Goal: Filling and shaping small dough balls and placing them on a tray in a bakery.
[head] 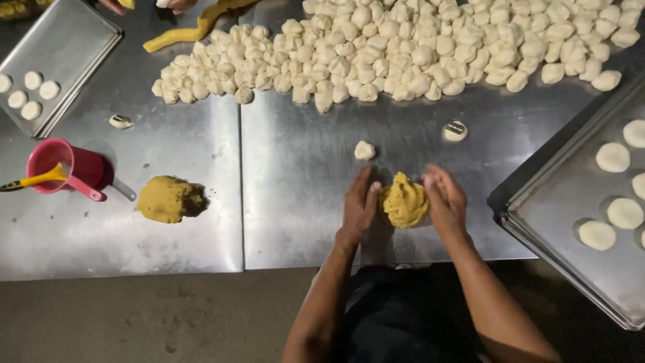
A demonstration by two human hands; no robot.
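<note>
Both hands are cupped round a crumbly yellow filling lump (404, 199) sitting on the steel worktop (302, 168). The left hand (359, 205) and right hand (445, 200) press its sides, each grip closed against the lump, fingers not wrapped right round it. My worry is that it looks loose, so squeezing unevenly could make bits break off and scatter. Just beyond the grip sits one small dough piece (364, 150), which crumbs might stick to. The baking tray (537, 222) edge lies close outside the right hand, so an elbow could bump it.
</note>
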